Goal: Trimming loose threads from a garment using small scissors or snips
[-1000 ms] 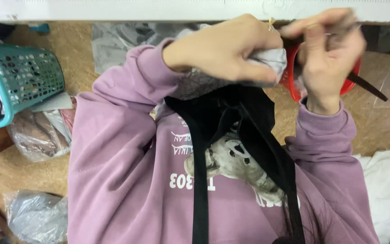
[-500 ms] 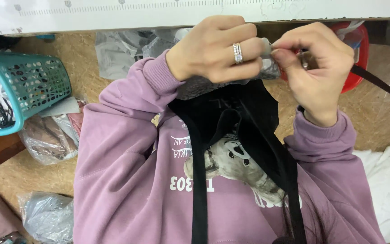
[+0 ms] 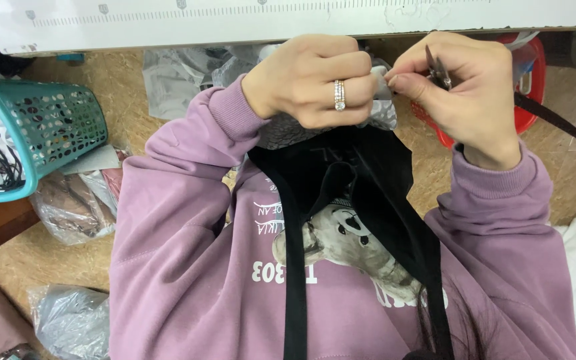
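I hold a black fabric bag bunched at its top, its body hanging open against my chest with two long black straps trailing down. Crinkled silvery-grey material, perhaps a lining or wrapper, shows at the gathered top, and a small dark metal tool stands upright just beside it.

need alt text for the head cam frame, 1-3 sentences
Seen from above, a person in a mauve sweatshirt holds bunched grey fabric in the ringed left hand while the right hand pinches its edge and grips small dark snips. A black strappy garment hangs below; a teal basket sits on the floor.
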